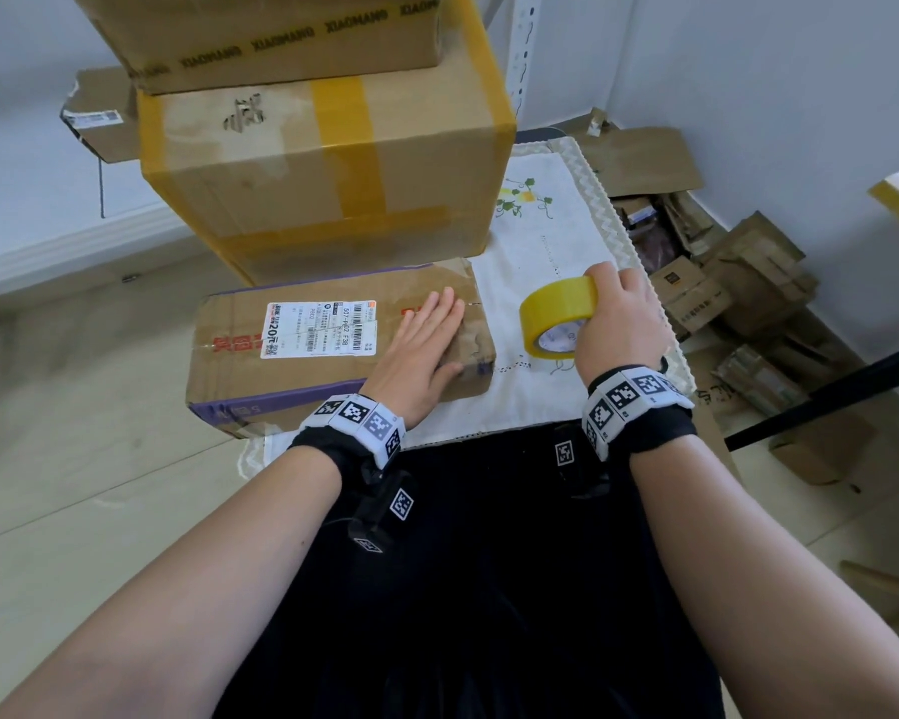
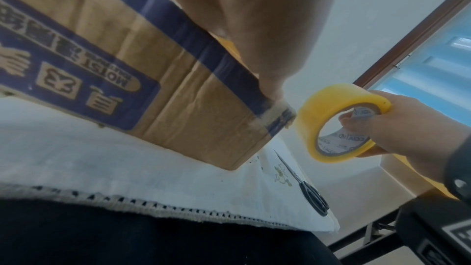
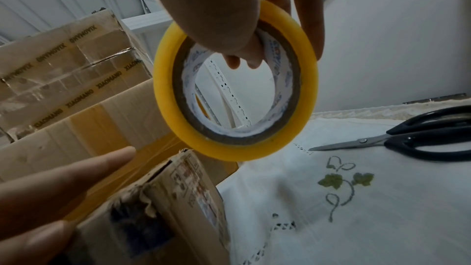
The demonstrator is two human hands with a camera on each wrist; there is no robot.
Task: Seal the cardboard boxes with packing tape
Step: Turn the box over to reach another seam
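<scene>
A flat cardboard box (image 1: 302, 345) with a white shipping label and purple edge print lies on the table, seen from the side as the box (image 2: 122, 80) and from its torn corner as the box (image 3: 168, 209). My left hand (image 1: 426, 345) lies flat on its right end, fingers straight, thumb against the near right edge. My right hand (image 1: 624, 324) grips a yellow tape roll (image 1: 556, 319) a little right of the box, fingers through the core of the roll (image 3: 237, 80), which hangs above the cloth. The same roll (image 2: 341, 120) shows beside the box corner.
Two larger taped boxes (image 1: 323, 163) are stacked behind the flat one. Black-handled scissors (image 3: 413, 140) lie on the embroidered white tablecloth (image 1: 541, 241) right of the roll. Flattened cardboard and small boxes (image 1: 738, 293) pile on the floor at the right.
</scene>
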